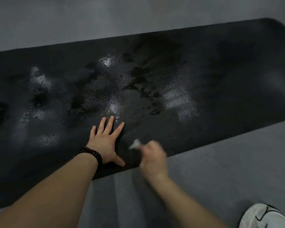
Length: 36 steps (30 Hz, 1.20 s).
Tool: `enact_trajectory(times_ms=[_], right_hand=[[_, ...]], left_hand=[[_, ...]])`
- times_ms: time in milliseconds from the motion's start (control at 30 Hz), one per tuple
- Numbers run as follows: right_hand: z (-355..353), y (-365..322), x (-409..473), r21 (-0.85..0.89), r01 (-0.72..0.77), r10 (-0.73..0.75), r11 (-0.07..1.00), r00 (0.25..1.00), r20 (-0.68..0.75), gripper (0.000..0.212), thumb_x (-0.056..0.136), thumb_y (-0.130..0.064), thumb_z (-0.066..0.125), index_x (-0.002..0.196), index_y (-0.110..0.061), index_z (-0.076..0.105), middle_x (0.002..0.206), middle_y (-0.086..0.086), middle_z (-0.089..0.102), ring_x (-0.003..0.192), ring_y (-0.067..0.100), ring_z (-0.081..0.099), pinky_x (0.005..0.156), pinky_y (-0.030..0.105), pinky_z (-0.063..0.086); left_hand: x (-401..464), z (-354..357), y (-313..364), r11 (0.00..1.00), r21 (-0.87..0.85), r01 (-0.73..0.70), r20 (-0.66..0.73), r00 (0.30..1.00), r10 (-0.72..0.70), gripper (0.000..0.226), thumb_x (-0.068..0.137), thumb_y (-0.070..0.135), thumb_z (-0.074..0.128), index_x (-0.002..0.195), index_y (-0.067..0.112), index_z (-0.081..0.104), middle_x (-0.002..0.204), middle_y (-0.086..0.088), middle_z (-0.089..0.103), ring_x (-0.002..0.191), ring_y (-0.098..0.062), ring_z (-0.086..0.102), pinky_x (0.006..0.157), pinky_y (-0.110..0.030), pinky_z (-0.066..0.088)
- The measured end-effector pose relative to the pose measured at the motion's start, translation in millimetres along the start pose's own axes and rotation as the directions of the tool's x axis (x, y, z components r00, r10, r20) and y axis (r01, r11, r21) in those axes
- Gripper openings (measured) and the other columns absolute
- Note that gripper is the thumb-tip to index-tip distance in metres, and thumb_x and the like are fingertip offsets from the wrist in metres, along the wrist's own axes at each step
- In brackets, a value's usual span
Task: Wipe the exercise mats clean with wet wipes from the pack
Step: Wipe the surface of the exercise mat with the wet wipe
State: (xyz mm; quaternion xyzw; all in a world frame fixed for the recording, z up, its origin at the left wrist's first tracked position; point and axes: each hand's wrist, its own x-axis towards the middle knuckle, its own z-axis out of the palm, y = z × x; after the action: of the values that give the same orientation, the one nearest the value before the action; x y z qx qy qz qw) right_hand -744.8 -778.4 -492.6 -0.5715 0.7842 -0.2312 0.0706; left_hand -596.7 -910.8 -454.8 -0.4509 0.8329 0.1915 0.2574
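Right hand (pixel 152 155) pinching wet wipe (pixel 135 144) (blurred), left hand (pixel 106 142) spread on mat (pixel 204 66)

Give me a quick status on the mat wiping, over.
Left hand flat on the mat, fingers spread. Right hand grips a wipe at the mat's near edge, blurred. Wet patches across mid-mat. Nothing in the way.
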Motion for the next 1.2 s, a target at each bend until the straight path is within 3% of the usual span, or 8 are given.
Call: enact_trajectory(times_ms=[167, 367, 500, 667, 800, 933, 1033, 1200], right_hand=[[-37.1, 75.3, 36.1, -0.108, -0.426, 0.392, 0.898, 0.888, -0.238, 0.024, 0.078, -0.004, 0.055, 0.093, -0.008, 0.073, 0.075, 0.009, 0.051, 0.065, 0.034, 0.053, 0.055, 0.034, 0.039], [14.5, -37.6, -14.1, -0.010, 0.001, 0.000, 1.000, 0.995, 0.104, 0.042, 0.063, -0.002, 0.075, 0.102, -0.015, 0.072, 0.073, 0.000, 0.050, 0.062, 0.017, 0.049, 0.051, 0.022, 0.030], [-16.0, 11.9, 45.4, 0.035, -0.067, 0.071, 0.997, 0.993, -0.097, 0.025, 0.079, -0.016, 0.047, 0.080, -0.016, 0.073, 0.069, 0.006, 0.051, 0.059, 0.027, 0.051, 0.049, 0.030, 0.037], [-39.5, 70.4, 136.1, -0.102, -0.420, 0.398, 0.902, 0.899, -0.183, 0.024, 0.090, -0.013, 0.052, 0.100, -0.009, 0.073, 0.089, 0.018, 0.057, 0.078, 0.041, 0.057, 0.068, 0.042, 0.046], [12.2, -3.1, 98.0, -0.041, -0.153, 0.153, 0.987, 0.988, -0.018, 0.040, 0.075, -0.005, 0.054, 0.110, -0.017, 0.070, 0.078, 0.012, 0.054, 0.066, 0.035, 0.055, 0.053, 0.035, 0.044], [12.8, -15.4, 86.3, 0.145, -0.033, 0.024, 0.989, 0.998, 0.058, 0.018, 0.081, -0.012, 0.062, 0.093, -0.019, 0.075, 0.074, 0.007, 0.056, 0.063, 0.029, 0.057, 0.054, 0.033, 0.047], [-26.4, 37.9, 123.5, -0.001, -0.161, 0.160, 0.987, 0.981, -0.106, 0.010, 0.077, -0.007, 0.064, 0.079, -0.011, 0.073, 0.074, 0.013, 0.056, 0.061, 0.035, 0.056, 0.052, 0.034, 0.043], [-41.6, 71.6, 163.7, -0.100, -0.532, 0.514, 0.841, 0.843, -0.157, 0.028, 0.081, -0.007, 0.055, 0.101, -0.014, 0.073, 0.094, 0.015, 0.058, 0.084, 0.040, 0.059, 0.073, 0.039, 0.048]], left_hand=[[-1.9, -2.1, -1.8, 0.999, -0.039, -0.009, -0.054, 0.999, 0.007, 0.147, 0.051, 0.082, 0.080, 0.158, 0.045, -0.013, 0.165, 0.004, -0.032, 0.152, -0.023, -0.028, 0.126, -0.052, -0.005], [-1.0, -6.0, -0.9, 0.999, -0.049, -0.002, -0.088, 0.996, -0.002, 0.140, 0.053, 0.078, 0.081, 0.159, 0.046, -0.005, 0.168, 0.005, -0.024, 0.154, -0.024, -0.021, 0.125, -0.052, 0.000], [-0.9, -17.6, -6.0, 0.990, -0.138, 0.021, -0.188, 0.981, -0.047, 0.127, 0.060, 0.070, 0.084, 0.160, 0.043, 0.011, 0.169, 0.013, 0.001, 0.154, -0.018, 0.000, 0.122, -0.047, 0.015], [6.6, -29.2, 3.1, 0.981, -0.155, 0.119, -0.227, 0.962, -0.153, 0.136, 0.059, 0.064, 0.089, 0.162, 0.032, 0.006, 0.169, 0.006, -0.002, 0.149, -0.024, 0.014, 0.117, -0.047, 0.029], [18.4, -37.3, 3.2, 0.989, -0.072, 0.128, -0.186, 0.973, -0.140, 0.144, 0.051, 0.067, 0.090, 0.162, 0.028, 0.006, 0.168, 0.004, -0.001, 0.148, -0.026, 0.013, 0.114, -0.049, 0.032], [17.0, -39.0, 3.2, 0.990, -0.062, 0.123, -0.175, 0.976, -0.132, 0.145, 0.050, 0.069, 0.089, 0.162, 0.028, 0.007, 0.168, 0.006, 0.001, 0.149, -0.025, 0.013, 0.115, -0.049, 0.031], [16.0, -39.8, 5.7, 0.989, -0.073, 0.128, -0.156, 0.978, -0.138, 0.144, 0.054, 0.066, 0.089, 0.162, 0.026, 0.004, 0.170, 0.005, -0.004, 0.150, -0.026, 0.009, 0.117, -0.049, 0.029], [13.0, -26.6, 3.6, 0.987, -0.077, 0.142, -0.176, 0.972, -0.153, 0.139, 0.060, 0.069, 0.084, 0.163, 0.026, 0.002, 0.170, 0.006, -0.011, 0.154, -0.026, -0.003, 0.120, -0.051, 0.020]])
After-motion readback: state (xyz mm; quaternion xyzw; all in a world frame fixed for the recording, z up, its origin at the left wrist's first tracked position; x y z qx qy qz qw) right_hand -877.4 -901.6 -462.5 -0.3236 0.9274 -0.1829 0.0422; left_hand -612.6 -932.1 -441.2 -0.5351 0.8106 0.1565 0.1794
